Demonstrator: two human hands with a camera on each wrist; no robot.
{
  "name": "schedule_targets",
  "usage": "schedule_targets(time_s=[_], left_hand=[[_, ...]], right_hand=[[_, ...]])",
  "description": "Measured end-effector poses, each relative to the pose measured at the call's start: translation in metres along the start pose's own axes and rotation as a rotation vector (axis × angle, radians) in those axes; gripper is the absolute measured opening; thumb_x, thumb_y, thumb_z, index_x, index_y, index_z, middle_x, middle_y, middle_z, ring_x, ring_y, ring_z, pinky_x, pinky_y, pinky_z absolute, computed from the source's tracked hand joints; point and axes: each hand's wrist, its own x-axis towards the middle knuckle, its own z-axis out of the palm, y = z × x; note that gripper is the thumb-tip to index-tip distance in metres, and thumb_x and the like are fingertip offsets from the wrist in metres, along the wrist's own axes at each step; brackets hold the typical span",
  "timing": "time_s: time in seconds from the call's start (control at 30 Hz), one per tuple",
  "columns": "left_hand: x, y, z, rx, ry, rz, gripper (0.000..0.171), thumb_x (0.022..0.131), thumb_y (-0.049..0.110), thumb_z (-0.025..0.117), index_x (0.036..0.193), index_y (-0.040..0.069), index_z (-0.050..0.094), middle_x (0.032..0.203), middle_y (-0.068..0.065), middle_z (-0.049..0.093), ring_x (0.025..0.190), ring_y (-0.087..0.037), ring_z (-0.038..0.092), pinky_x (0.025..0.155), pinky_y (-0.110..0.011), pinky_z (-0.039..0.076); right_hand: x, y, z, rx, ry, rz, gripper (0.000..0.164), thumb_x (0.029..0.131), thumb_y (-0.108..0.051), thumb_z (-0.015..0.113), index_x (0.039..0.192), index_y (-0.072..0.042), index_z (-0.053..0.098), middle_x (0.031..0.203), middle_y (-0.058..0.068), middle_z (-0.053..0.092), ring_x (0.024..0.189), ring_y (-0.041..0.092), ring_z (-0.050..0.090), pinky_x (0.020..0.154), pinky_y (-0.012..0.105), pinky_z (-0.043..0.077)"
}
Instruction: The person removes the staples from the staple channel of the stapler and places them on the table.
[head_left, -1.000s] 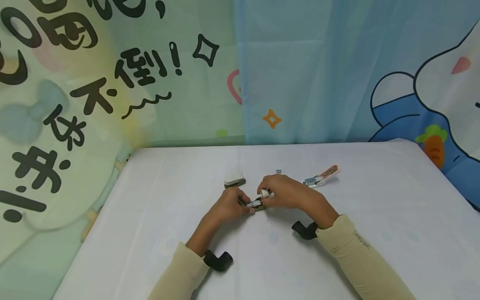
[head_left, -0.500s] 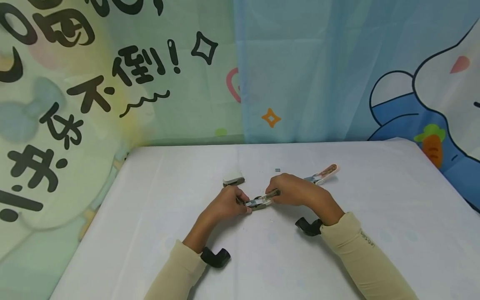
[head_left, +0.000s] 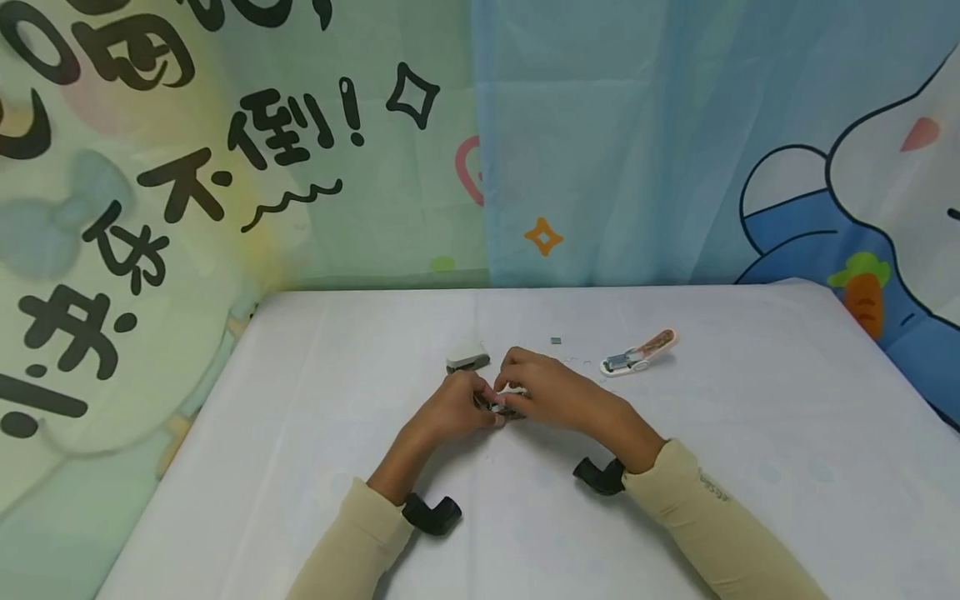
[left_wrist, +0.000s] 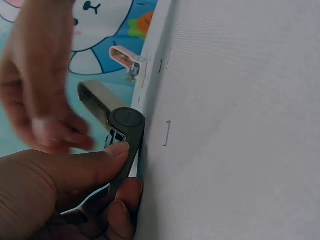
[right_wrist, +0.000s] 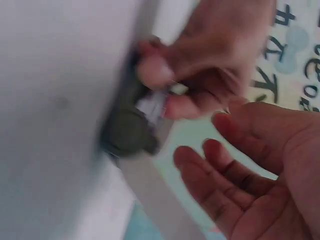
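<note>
My left grip (head_left: 456, 408) is closed on a dark green stapler (left_wrist: 134, 135), thumb on its inner side and fingertips beneath. The stapler lies at the middle of the table (head_left: 337, 375), between my two grips, its base low along the cloth. It is hinged apart: the greyish raised arm (left_wrist: 100, 102) stands at an angle from the round pivot (left_wrist: 127, 118). A small metal part (left_wrist: 116, 136) shows beside my thumb tip.

My right grip (head_left: 551, 390) is released. The right wrist view shows its fingers loosely curved, thumb and fingertips apart, with nothing between them. It hangs just beside the stapler and my left grip; both wrist views are partly blurred here, and I cannot tell whether a fingertip touches.

Other items noted. Just beyond my left grip, on the far side, rests a white-topped object (head_left: 468, 358) with a dark base; its kind I cannot confirm. Farther to the right lies a pink-handled stapler (head_left: 640, 353), its handle also swung out. Between these two, toward the far edge, sits a small grey block (head_left: 556, 340). A loose staple (left_wrist: 167, 133) lies on the cloth near the dark green stapler.
</note>
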Motion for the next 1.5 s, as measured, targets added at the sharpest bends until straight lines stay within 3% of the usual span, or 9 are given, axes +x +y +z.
schedule_targets(time_s=[0.1, 0.23, 0.7, 0.83, 0.97, 1.17, 1.33, 1.5], left_hand=[[0.0, 0.002, 0.0, 0.0, -0.005, 0.011, 0.013, 0.078, 0.002, 0.08, 0.089, 0.0, 0.073, 0.081, -0.001, 0.068, 0.072, -0.01, 0.058, 0.064, -0.026, 0.048], [0.001, 0.005, 0.001, 0.0, -0.012, 0.006, 0.015, 0.078, 0.003, 0.08, 0.09, -0.001, 0.073, 0.081, -0.001, 0.069, 0.072, -0.009, 0.06, 0.066, -0.025, 0.049], [0.001, 0.011, -0.002, 0.024, 0.004, 0.015, 0.015, 0.077, 0.004, 0.081, 0.09, 0.0, 0.073, 0.081, 0.0, 0.068, 0.071, -0.008, 0.058, 0.065, -0.024, 0.048], [0.003, 0.01, -0.002, 0.028, 0.005, 0.031, 0.014, 0.077, 0.004, 0.081, 0.088, 0.001, 0.073, 0.079, 0.002, 0.068, 0.069, -0.008, 0.057, 0.063, -0.024, 0.047], [0.005, 0.008, -0.002, 0.03, 0.002, 0.046, 0.013, 0.076, 0.004, 0.081, 0.086, 0.002, 0.073, 0.076, 0.002, 0.067, 0.067, -0.007, 0.056, 0.062, -0.023, 0.046], [0.005, 0.007, -0.002, 0.004, -0.012, 0.017, 0.013, 0.077, 0.004, 0.081, 0.086, 0.002, 0.073, 0.075, 0.003, 0.068, 0.07, -0.009, 0.059, 0.064, -0.025, 0.048], [0.001, 0.003, -0.002, -0.005, -0.016, -0.005, 0.013, 0.076, 0.004, 0.081, 0.087, 0.001, 0.073, 0.076, 0.002, 0.068, 0.071, -0.01, 0.059, 0.064, -0.026, 0.048], [0.001, 0.001, -0.002, -0.011, -0.016, -0.014, 0.019, 0.075, 0.005, 0.082, 0.09, -0.001, 0.073, 0.078, 0.0, 0.067, 0.07, -0.01, 0.06, 0.063, -0.026, 0.049]], right_hand=[[0.002, 0.002, 0.009, -0.033, -0.051, 0.039, 0.006, 0.092, -0.007, 0.067, 0.089, -0.004, 0.072, 0.097, 0.002, 0.053, 0.083, 0.014, 0.054, 0.072, 0.027, 0.047], [0.002, 0.006, 0.016, -0.07, -0.055, 0.066, 0.012, 0.09, -0.004, 0.069, 0.078, -0.005, 0.068, 0.092, 0.003, 0.052, 0.08, 0.014, 0.05, 0.071, 0.028, 0.045], [0.003, 0.006, 0.016, 0.043, -0.024, 0.161, 0.004, 0.088, -0.003, 0.069, 0.087, -0.005, 0.072, 0.087, -0.001, 0.056, 0.079, 0.012, 0.052, 0.069, 0.028, 0.045], [0.004, 0.007, 0.017, 0.041, 0.004, 0.133, 0.006, 0.087, -0.003, 0.069, 0.084, -0.007, 0.072, 0.087, -0.002, 0.057, 0.079, 0.012, 0.053, 0.07, 0.028, 0.045], [0.005, 0.009, 0.018, 0.021, 0.06, 0.046, 0.014, 0.084, -0.001, 0.07, 0.076, -0.011, 0.068, 0.086, -0.005, 0.058, 0.078, 0.012, 0.052, 0.071, 0.03, 0.045], [0.005, 0.014, 0.016, 0.012, 0.134, -0.061, 0.016, 0.08, 0.0, 0.071, 0.072, -0.013, 0.07, 0.083, -0.004, 0.067, 0.076, 0.01, 0.059, 0.074, 0.034, 0.048], [0.005, 0.02, 0.015, 0.083, 0.167, -0.054, 0.018, 0.081, -0.003, 0.071, 0.07, -0.016, 0.071, 0.084, -0.006, 0.069, 0.081, 0.011, 0.064, 0.075, 0.035, 0.049], [0.004, 0.032, 0.012, 0.212, 0.267, 0.006, 0.016, 0.085, -0.004, 0.071, 0.071, -0.012, 0.072, 0.088, -0.005, 0.069, 0.088, 0.015, 0.064, 0.08, 0.043, 0.051]])
